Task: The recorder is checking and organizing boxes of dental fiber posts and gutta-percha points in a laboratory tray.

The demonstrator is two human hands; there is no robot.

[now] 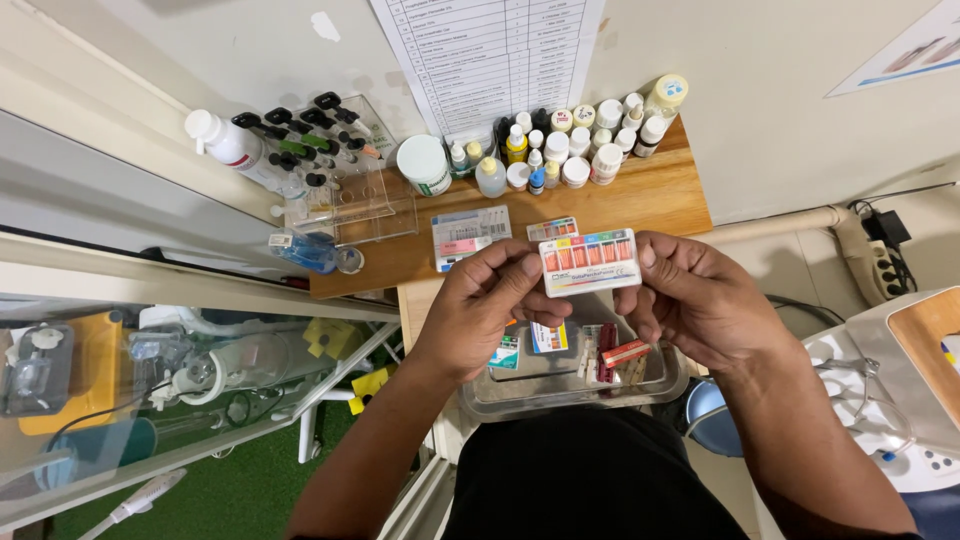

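Observation:
Both my hands hold up a small flat white box point(590, 262) with a row of coloured compartments in red, orange, yellow, green and blue. My left hand point(482, 300) pinches its left end between thumb and fingers. My right hand point(695, 295) grips its right end. The box hovers above a clear plastic tray point(667, 384) that rests on my lap and holds several small packets and red-and-white boxes. Two similar flat boxes point(470, 234) lie on the wooden shelf point(660, 195) just beyond my hands.
Many small white bottles and vials point(580, 140) crowd the shelf's back, with a white jar point(423, 163), a clear rack of black-capped items point(330, 160) and a white bottle point(232, 145). A printed list hangs on the wall. A glass-topped cabinet point(150, 370) stands left, a white equipment tray point(900, 400) right.

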